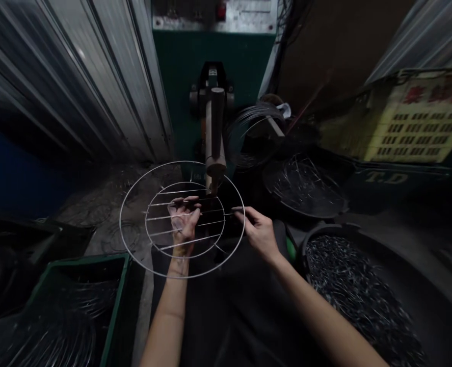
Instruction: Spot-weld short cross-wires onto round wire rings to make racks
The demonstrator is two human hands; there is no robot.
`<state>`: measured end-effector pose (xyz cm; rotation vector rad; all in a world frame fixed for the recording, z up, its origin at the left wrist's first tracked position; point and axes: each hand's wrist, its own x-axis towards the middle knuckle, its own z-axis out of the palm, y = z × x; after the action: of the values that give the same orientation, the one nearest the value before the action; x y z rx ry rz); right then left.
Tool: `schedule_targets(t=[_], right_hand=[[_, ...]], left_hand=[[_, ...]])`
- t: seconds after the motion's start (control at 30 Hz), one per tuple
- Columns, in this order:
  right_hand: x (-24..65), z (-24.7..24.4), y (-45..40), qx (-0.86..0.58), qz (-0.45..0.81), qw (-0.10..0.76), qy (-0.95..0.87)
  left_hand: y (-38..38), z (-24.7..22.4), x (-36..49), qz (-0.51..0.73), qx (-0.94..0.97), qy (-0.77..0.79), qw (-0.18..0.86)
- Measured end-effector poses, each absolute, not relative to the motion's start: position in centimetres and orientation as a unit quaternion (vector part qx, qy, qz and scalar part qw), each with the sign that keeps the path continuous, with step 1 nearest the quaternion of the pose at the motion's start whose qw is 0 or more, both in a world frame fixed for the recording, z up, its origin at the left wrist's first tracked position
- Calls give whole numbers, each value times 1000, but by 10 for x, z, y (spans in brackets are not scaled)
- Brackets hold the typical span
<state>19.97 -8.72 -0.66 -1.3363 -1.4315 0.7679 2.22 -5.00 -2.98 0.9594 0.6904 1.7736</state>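
A round wire rack (134, 259) with two rings and several crossbars lies at the machine's rod-shaped head (215, 135). Beneath the crossbars is my left hand (183, 221), palm up with fingers curled, closed around something I cannot make out. On the right, my right hand (258, 229) pinches at the outer ring's right side, its thumb and fingertips together near a short wire between the two rings. The lower tip of the machine's head meets the inner ring's upper right part.
A green crate (124, 280) of wires stands at lower left. At right are a black tub (409, 265) of small metal pieces, a round pan (306, 201) with wires, and a yellow crate (420, 120). A wire bundle (260, 112) hangs beside the green machine (176, 66).
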Motion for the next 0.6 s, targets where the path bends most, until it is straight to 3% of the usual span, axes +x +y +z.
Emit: schedule_targets(t=[0.3,0.6], right_hand=[[184,-1,-27,-542,266,516,-607],[184,-3,-17,-544,252,511,-617]], left_hand=[[-46,-29,36,774,397,326,371],[-39,-29,37,776,398,329,362]])
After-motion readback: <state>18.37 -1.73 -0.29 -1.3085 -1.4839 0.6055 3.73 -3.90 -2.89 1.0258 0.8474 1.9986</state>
